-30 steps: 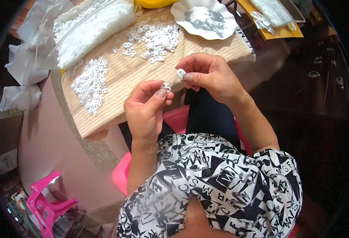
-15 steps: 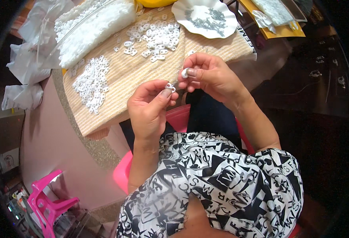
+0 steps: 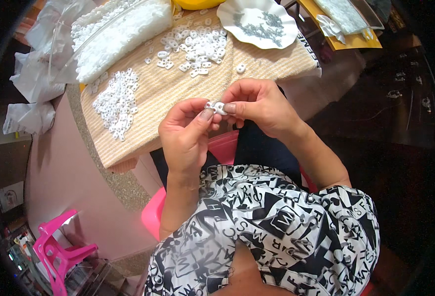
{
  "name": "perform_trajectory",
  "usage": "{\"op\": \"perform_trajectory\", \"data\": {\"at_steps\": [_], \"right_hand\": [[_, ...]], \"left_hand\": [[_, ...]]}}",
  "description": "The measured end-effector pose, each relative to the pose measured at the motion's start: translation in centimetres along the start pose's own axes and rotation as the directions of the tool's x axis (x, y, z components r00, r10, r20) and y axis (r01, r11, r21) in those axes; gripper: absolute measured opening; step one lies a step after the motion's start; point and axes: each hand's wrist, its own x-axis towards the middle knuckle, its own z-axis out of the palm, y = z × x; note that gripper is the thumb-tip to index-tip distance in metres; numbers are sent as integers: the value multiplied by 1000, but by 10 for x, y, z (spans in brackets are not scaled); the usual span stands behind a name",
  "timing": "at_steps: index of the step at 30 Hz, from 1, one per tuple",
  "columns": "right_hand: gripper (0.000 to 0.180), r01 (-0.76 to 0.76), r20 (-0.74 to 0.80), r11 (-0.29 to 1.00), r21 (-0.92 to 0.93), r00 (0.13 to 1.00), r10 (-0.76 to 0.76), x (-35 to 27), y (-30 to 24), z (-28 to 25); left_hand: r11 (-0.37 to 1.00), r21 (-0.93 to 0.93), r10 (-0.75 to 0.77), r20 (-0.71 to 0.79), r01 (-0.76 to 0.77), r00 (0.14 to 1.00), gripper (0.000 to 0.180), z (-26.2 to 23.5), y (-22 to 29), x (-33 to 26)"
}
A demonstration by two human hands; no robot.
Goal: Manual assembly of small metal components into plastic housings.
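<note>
Seen from the head camera, a seated person works at mid-frame: the left hand (image 3: 190,130) and right hand (image 3: 262,106) meet, both pinching one small white clip (image 3: 217,107) between thumb and fingertips, just below the tabletop (image 3: 148,93) edge. Upper centre lies a loose pile (image 3: 197,47) of white pieces; at left a second pile (image 3: 116,101). A bag (image 3: 116,32) sits full at upper left, suggesting much work remains. A white dish (image 3: 259,22) holds small grey bits.

- Small white plastic piece (image 3: 219,107): mostly hidden between the fingertips of both hands, shape unclear.
- Yellow bowl (image 3: 197,4): cut off at far edge.
- Grey bits on the white scalloped plate (image 3: 242,30): too small to tell.
</note>
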Motion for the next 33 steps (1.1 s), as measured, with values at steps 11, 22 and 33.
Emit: {"op": "perform_trajectory", "data": {"at_steps": [11, 22, 33], "right_hand": [[15, 55, -59, 996, 76, 997, -51, 1, -3, -5], [11, 237, -157, 941, -240, 947, -279, -9, -5, 8], [11, 250, -163, 917, -312, 936, -311, -10, -4, 13]], "left_hand": [[1000, 29, -9, -5, 9, 1000, 16, 1, 1, -1], [995, 102, 18, -29, -15, 999, 16, 3, -1, -4], [992, 112, 54, -4, -53, 999, 15, 4, -1, -5]]}}
